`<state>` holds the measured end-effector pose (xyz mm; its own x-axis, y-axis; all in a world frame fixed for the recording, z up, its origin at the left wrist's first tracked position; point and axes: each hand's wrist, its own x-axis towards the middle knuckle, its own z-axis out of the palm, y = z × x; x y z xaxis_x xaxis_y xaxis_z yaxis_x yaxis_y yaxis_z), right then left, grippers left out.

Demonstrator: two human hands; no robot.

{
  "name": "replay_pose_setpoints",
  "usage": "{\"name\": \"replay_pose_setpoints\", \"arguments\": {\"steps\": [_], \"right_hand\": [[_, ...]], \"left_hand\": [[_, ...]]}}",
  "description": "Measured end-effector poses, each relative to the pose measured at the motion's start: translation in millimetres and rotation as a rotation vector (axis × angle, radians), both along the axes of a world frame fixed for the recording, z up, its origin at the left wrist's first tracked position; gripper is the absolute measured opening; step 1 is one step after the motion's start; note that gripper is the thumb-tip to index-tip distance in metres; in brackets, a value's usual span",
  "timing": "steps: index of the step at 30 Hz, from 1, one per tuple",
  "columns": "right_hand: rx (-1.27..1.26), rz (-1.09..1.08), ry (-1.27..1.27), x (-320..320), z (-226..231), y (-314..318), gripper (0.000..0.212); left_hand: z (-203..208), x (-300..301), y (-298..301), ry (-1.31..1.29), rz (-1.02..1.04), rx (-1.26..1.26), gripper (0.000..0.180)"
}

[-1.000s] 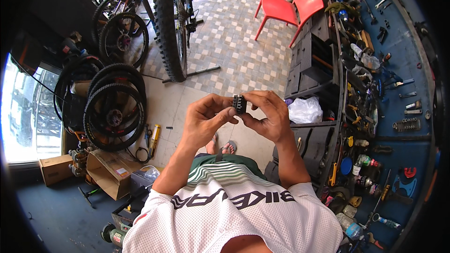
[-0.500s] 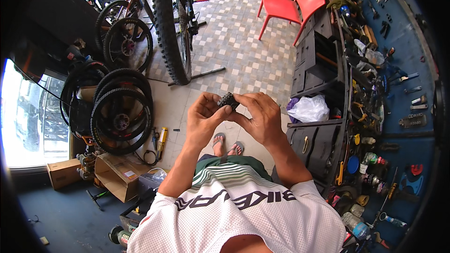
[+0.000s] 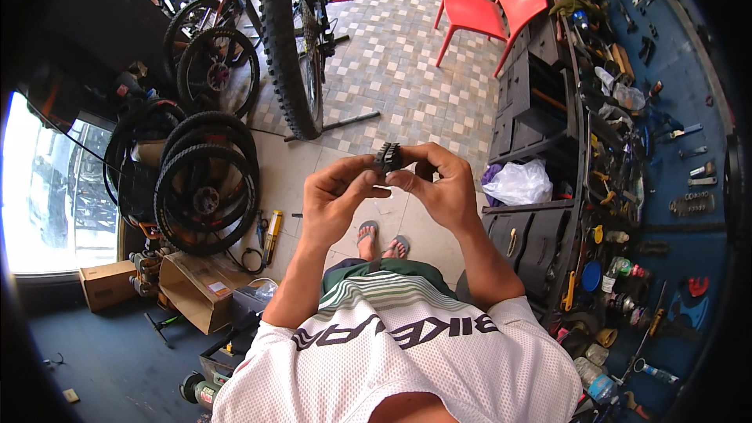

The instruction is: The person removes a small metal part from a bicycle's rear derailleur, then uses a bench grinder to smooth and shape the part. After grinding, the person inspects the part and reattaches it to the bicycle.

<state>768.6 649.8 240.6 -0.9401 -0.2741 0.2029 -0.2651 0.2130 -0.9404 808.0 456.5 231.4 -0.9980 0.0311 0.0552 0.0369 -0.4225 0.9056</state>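
Both hands are raised in front of my chest, meeting around a small black ridged part (image 3: pixel 388 157) with tooth-like edges. My left hand (image 3: pixel 335 196) pinches its left side between thumb and fingers. On the opposite side, the fingertips and thumb of my right hand (image 3: pixel 441 192) close on the same part. Its ridged top stands up above the fingertips, while my thumbs and fingers hide its lower portion. I cannot make out its exact kind.
A bicycle's knobby tyre (image 3: pixel 283 55) stands ahead, left of centre. Loose wheels (image 3: pixel 205 200) lean at left above an open cardboard box (image 3: pixel 200 286). At right are a red chair (image 3: pixel 495 17), a white plastic bag (image 3: pixel 521 182), a dark cabinet (image 3: pixel 521 239) and a tool-covered blue bench (image 3: pixel 666 211).
The black part has been turned more upright, its ridged side now facing up. My fingers have shifted around it, and both hands have moved slightly.
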Motion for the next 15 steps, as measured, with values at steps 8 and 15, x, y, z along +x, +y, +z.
{"name": "replay_pose_setpoints", "arguments": {"steps": [8,15], "right_hand": [[-0.281,0.028,-0.222,1,-14,0,0.040],[-0.290,-0.006,-0.193,5,-20,0,0.037]], "left_hand": [[1,2,4,0.047,0.000,-0.127,0.029],[0,5,11,0.137,0.039,-0.171,0.030]]}}
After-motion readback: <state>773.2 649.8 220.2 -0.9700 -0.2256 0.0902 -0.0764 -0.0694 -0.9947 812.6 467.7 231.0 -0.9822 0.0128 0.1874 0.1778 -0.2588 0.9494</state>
